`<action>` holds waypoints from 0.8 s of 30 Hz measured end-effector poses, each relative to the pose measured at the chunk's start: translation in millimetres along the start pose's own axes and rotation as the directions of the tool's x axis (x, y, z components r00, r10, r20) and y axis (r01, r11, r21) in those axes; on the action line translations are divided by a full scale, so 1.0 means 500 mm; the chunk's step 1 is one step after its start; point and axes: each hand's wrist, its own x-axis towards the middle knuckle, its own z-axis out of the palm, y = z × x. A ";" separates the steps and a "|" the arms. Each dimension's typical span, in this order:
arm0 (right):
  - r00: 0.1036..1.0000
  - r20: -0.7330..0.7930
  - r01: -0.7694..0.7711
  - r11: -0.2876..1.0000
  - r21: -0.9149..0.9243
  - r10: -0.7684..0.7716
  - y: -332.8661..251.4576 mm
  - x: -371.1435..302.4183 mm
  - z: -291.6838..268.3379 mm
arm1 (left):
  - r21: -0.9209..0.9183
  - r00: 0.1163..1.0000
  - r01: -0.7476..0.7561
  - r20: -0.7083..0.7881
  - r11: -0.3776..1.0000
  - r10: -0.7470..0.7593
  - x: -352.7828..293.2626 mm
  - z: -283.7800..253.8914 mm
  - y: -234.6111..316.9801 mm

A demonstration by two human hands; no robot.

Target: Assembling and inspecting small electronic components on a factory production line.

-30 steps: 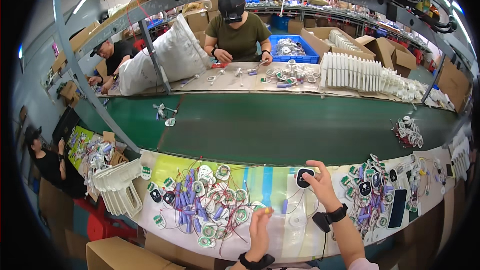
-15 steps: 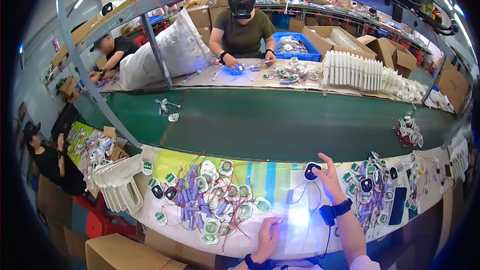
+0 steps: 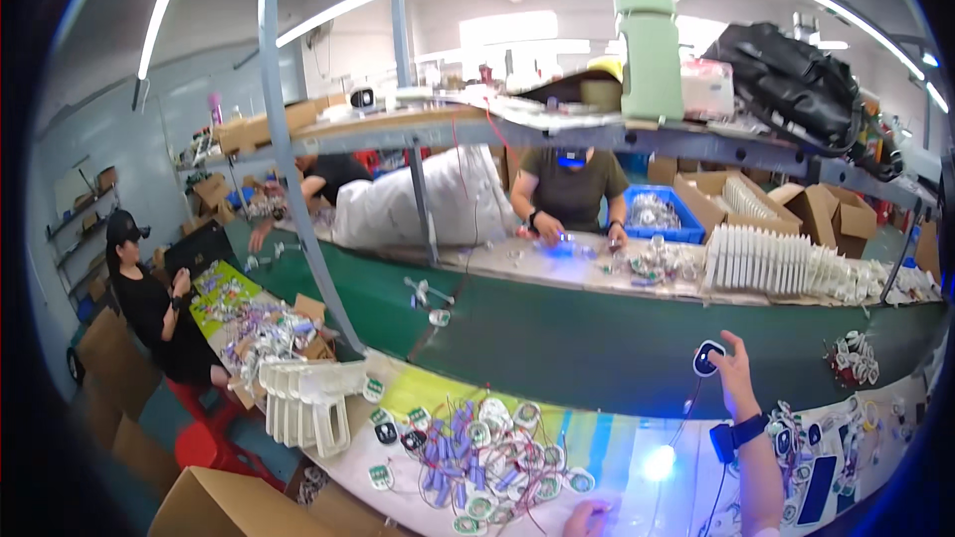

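At the lower edge, left hand, low by the near table and partly cut by the border; fingers turned toward the right, cannot tell if gripping anything. To the left of it, near, heap of round white parts, purple cells and red wires. To the right and farther up, bright bluish-white light on the table side.

Higher, right hand, with black-faced module pinched at the thumb tip, just left of the fingers; one finger pointing upward, free of the module. Forearm nearly upright from the lower edge, with dark wristband around the wrist. Below the module, thin wire down toward the light.

Beyond, green conveyor belt with small cluster of parts. On the far side, row of white frames, and co-worker in olive shirt, both hands low at the far table. Above, on a shelf, pale green bottle.
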 end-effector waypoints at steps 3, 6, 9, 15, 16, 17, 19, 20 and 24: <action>0.989 -0.060 0.128 0.981 -0.147 -0.138 -0.031 0.113 -0.016 | 0.060 0.997 -0.076 0.000 0.995 0.076 -0.010 -0.003 -0.009; 0.956 -0.115 0.170 0.828 -0.534 -0.270 -0.058 0.221 -0.045 | 0.035 0.998 -0.064 -0.002 0.997 0.064 -0.009 0.000 0.017; 0.954 -0.222 0.066 0.867 -0.493 -0.199 -0.074 0.309 -0.062 | 0.006 0.999 -0.034 0.039 0.999 0.034 0.014 0.001 0.019; 0.773 -0.177 0.301 0.597 -0.744 -0.610 -0.067 0.487 -0.170 | -0.282 0.989 0.119 0.116 0.952 -0.089 0.027 -0.010 0.073; 0.873 -0.184 0.223 0.706 -0.672 -0.451 -0.094 0.472 -0.108 | -0.240 0.992 0.121 0.072 0.963 -0.106 0.029 -0.016 0.069; 0.940 -0.181 0.127 0.791 -0.599 -0.288 -0.139 0.440 -0.048 | -0.200 0.993 0.117 0.037 0.973 -0.112 0.029 -0.023 0.064; 0.945 -0.182 0.106 0.781 -0.616 -0.272 -0.170 0.420 -0.079 | -0.195 0.989 0.131 0.090 0.972 -0.116 0.025 -0.018 0.064; 0.947 -0.187 0.085 0.765 -0.638 -0.261 -0.182 0.408 -0.079 | -0.110 0.998 0.058 0.016 0.992 -0.057 0.019 -0.017 0.079; 0.972 -0.210 -0.062 0.739 -0.671 -0.109 -0.198 0.374 -0.141 | 0.063 0.995 -0.052 -0.084 0.997 0.057 0.009 -0.005 0.099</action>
